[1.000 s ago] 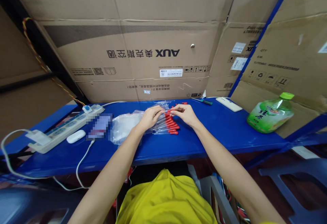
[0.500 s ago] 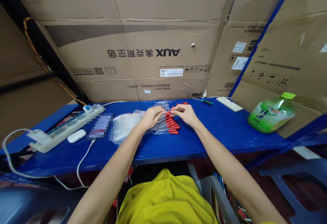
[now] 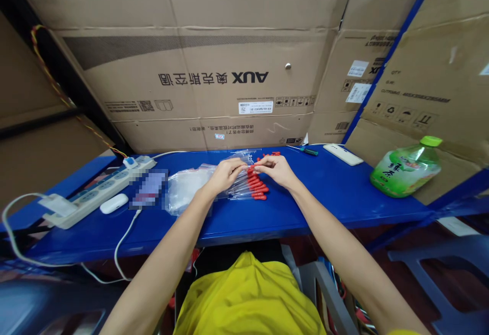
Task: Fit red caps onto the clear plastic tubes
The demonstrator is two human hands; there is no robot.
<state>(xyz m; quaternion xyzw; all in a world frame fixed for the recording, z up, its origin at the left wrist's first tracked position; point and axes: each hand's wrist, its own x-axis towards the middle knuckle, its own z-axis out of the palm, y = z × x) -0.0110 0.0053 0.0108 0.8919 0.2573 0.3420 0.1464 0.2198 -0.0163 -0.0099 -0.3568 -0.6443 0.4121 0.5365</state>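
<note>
My left hand (image 3: 228,173) is closed in a pinch on a thin clear dropper tube, mostly hidden by the fingers. Facing it, my right hand (image 3: 278,169) pinches a red rubber bulb at the tube's end; the fingertips of both hands nearly meet. Below them lies a row of droppers with red bulbs (image 3: 259,189), bulbs to the right and clear stems to the left. Bare clear tubes (image 3: 244,155) are heaped just behind my left hand. A few loose red bulbs (image 3: 275,154) lie behind my right hand.
Clear plastic bags (image 3: 186,188) lie left of the droppers on the blue table (image 3: 313,205). Farther left are a phone (image 3: 151,188), a white case (image 3: 114,203) and a power strip (image 3: 105,187). Rightward are a screwdriver (image 3: 308,150), a white phone-like object (image 3: 343,154) and a green bottle (image 3: 405,167).
The view has shifted very slightly. Both hands stay together over the droppers, with the same pinch and almost the same position.
</note>
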